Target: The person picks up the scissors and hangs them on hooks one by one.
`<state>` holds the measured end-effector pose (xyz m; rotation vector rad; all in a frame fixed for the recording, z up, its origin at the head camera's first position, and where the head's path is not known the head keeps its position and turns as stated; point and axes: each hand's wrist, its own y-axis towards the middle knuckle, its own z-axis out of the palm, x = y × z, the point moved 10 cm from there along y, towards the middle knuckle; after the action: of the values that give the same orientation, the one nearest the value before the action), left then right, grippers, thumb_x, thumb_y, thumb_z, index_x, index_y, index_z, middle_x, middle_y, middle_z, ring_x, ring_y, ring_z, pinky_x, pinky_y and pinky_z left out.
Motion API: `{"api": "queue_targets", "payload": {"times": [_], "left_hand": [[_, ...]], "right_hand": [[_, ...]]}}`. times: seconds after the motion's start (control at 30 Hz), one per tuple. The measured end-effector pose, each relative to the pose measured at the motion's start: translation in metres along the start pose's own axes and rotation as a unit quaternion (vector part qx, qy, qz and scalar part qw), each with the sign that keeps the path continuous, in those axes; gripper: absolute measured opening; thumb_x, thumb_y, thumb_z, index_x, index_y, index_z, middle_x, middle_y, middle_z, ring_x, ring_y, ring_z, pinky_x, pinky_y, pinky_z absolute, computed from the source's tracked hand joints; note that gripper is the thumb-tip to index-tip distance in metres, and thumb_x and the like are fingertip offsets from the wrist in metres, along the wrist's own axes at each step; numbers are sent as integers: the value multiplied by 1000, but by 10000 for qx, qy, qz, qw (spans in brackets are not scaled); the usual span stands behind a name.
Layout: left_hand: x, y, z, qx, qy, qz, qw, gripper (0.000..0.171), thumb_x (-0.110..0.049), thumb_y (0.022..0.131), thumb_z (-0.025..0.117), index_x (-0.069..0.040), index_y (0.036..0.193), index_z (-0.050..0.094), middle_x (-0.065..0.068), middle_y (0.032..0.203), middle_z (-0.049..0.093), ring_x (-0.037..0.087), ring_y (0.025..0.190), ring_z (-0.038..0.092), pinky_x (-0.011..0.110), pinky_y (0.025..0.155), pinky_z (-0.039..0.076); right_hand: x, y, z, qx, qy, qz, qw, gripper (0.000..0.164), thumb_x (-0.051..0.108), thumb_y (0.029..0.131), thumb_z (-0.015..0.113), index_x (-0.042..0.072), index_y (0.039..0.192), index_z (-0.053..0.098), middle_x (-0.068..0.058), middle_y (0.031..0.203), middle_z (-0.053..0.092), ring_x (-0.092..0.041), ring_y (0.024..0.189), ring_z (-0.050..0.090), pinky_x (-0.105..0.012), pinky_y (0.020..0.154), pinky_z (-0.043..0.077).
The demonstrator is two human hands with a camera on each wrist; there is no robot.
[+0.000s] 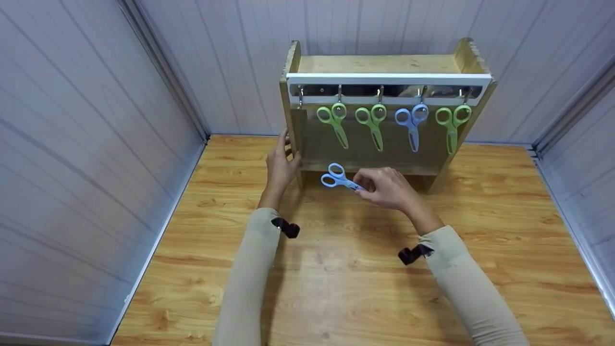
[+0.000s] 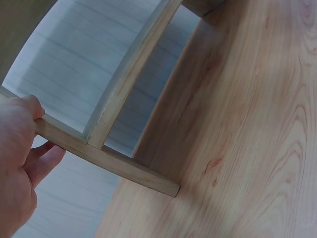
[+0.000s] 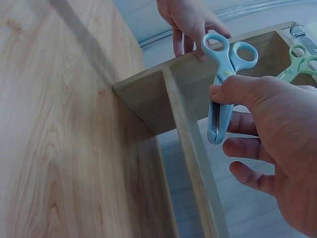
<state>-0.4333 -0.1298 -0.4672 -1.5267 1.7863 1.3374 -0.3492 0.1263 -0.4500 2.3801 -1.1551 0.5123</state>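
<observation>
Blue scissors (image 1: pixel 337 176) are pinched by the blades between thumb and fingers of my right hand (image 1: pixel 387 188), handle loops pointing left in the head view. They are low in front of the wooden rack (image 1: pixel 377 166). My left hand (image 1: pixel 282 163) grips the rack's left side panel (image 2: pixel 106 161), thumb on one face and fingers on the other. Along the rack's hook strip (image 1: pixel 358 90) hang green scissors (image 1: pixel 335 124), more green scissors (image 1: pixel 372 126), blue scissors (image 1: pixel 412 126) and a further green pair (image 1: pixel 452 127). The leftmost hook (image 1: pixel 301 96) carries nothing.
The rack stands on a wood-grain floor (image 1: pixel 326 288) near the back wall (image 1: pixel 230 67). Pale panelled walls rise at the left (image 1: pixel 81 158) and right (image 1: pixel 584 125). A top shelf (image 1: pixel 379 62) lies behind the hook strip. Black wrist cameras (image 1: pixel 287 228) sit at both cuffs.
</observation>
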Motion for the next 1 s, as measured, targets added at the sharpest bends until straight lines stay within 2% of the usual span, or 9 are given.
{"api": "queue_targets", "payload": {"times": [0.3, 0.73, 1.0], "left_hand": [[3, 1, -1, 4, -11, -76, 10000, 69, 6, 104, 71, -8, 168, 48, 30, 148, 70, 48, 137, 74, 51, 115, 66], [0, 0, -1, -49, 14, 35, 10000, 69, 7, 103, 72, -3, 167, 49, 30, 145, 71, 48, 138, 73, 51, 116, 65], [1, 1, 0, -66, -108, 76, 9999, 70, 8, 102, 72, -5, 167, 49, 33, 147, 69, 49, 137, 73, 52, 115, 66]], "right_hand": [[10, 11, -10, -215, 16, -51, 9998, 14, 16, 101, 83, 9, 111, 78, -9, 89, 79, -20, 76, 66, -30, 71, 49], [26, 23, -26, -485, 30, -175, 9987, 16, 17, 100, 82, 8, 113, 79, -9, 88, 79, -20, 75, 67, -28, 66, 46], [37, 30, -34, -583, 45, -134, 9982, 16, 18, 102, 81, 8, 115, 79, -10, 89, 78, -21, 75, 64, -28, 67, 46]]}}
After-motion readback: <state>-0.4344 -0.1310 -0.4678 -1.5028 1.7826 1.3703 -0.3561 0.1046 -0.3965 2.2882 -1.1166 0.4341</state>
